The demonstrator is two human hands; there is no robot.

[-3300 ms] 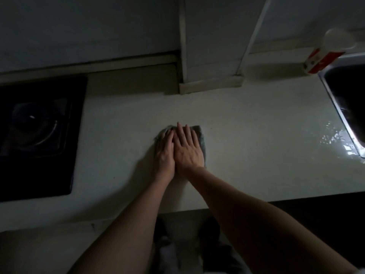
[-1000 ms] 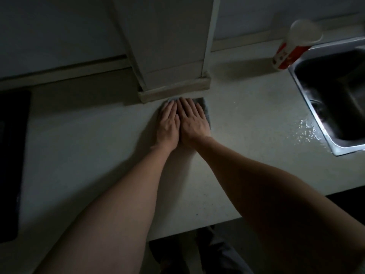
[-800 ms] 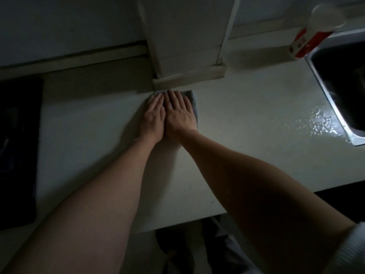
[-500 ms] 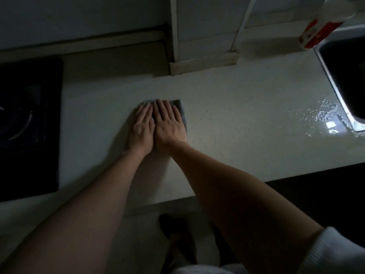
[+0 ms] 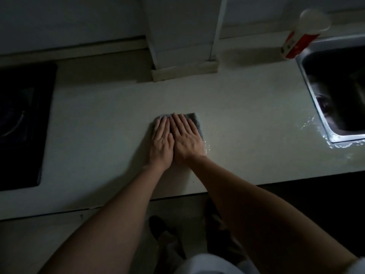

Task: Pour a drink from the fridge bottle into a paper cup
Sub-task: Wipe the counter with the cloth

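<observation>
- No fridge bottle is in view; the one candidate for the paper cup (image 5: pixel 304 32), red and white, stands by the sink (image 5: pixel 324 107), though the dim light leaves that unsure.
- Left hand (image 5: pixel 161 140) and right hand (image 5: pixel 186 138) lie flat, fingers extended, pressing a grey cloth (image 5: pixel 196 120) and gripping nothing.
- Risk: water pooled on the counter (image 5: pixel 98 125) near the sink could make a cup slide or soften.

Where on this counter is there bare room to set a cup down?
Bare: the counter between the stove and the hands; also the strip between the right hand and the sink, though it looks wet near the sink. Taken: the middle, where the left hand and right hand press flat on the grey cloth.
</observation>
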